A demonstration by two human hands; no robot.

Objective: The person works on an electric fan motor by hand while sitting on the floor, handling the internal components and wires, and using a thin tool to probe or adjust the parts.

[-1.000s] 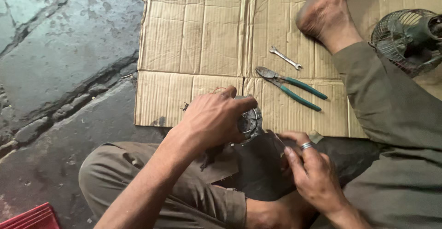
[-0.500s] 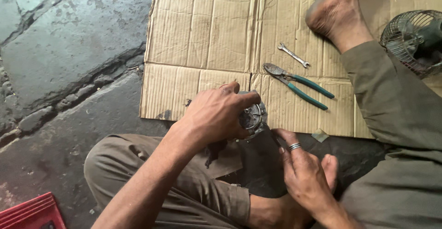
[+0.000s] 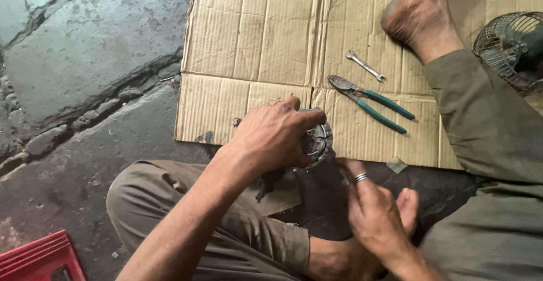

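My left hand (image 3: pixel 275 137) grips a round grey metal part (image 3: pixel 317 143), ribbed like a small motor housing, held over my lap at the near edge of a flattened cardboard sheet (image 3: pixel 271 49). My right hand (image 3: pixel 376 213), with a ring on one finger, is just below and right of the part, fingers pointing up toward its underside; whether it holds anything small is hidden. Green-handled pliers (image 3: pixel 370 103) and a small spanner (image 3: pixel 366 65) lie on the cardboard beyond the part.
My bare foot (image 3: pixel 417 15) rests on the cardboard at the top right. A wire fan guard (image 3: pixel 512 46) sits at the right edge. Cracked stone floor (image 3: pixel 73 60) lies to the left, a red crate (image 3: pixel 39 258) at the bottom left.
My right hand has slid down and rightward, away from the part's side. My left hand keeps its grip on the part. The view has shifted slightly.
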